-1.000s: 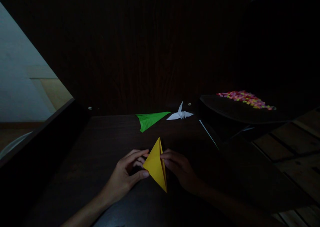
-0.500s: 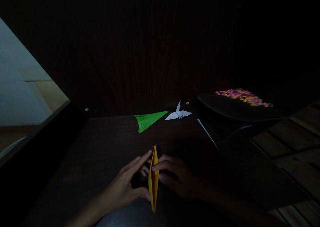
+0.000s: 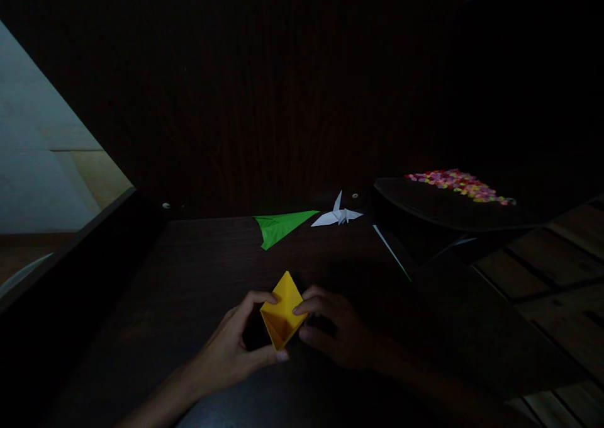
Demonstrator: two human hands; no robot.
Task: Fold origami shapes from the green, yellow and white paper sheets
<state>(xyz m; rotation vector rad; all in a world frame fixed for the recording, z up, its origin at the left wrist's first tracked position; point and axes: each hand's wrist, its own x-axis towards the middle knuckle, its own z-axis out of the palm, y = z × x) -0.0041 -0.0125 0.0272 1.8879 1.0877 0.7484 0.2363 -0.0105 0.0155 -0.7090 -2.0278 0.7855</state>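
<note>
Two bare arms coming in from the near edge, meeting in the middle. Left hand (image 3: 240,343) on the left, fingers curled, thumb low and pointing right, pinching. Right hand (image 3: 333,333) on the right, darker and harder to see, fingers bent toward the left, fingertips pressed in. Both hands close together, almost touching.

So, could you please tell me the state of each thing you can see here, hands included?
yellow paper: folded, opened into a pocket, held off the table between both hands.
left hand: pinching the paper's left side.
right hand: pinching the paper's right side.
green paper: folded to a flat point, lying on the table.
white crane: finished, standing beside the green paper.
</note>
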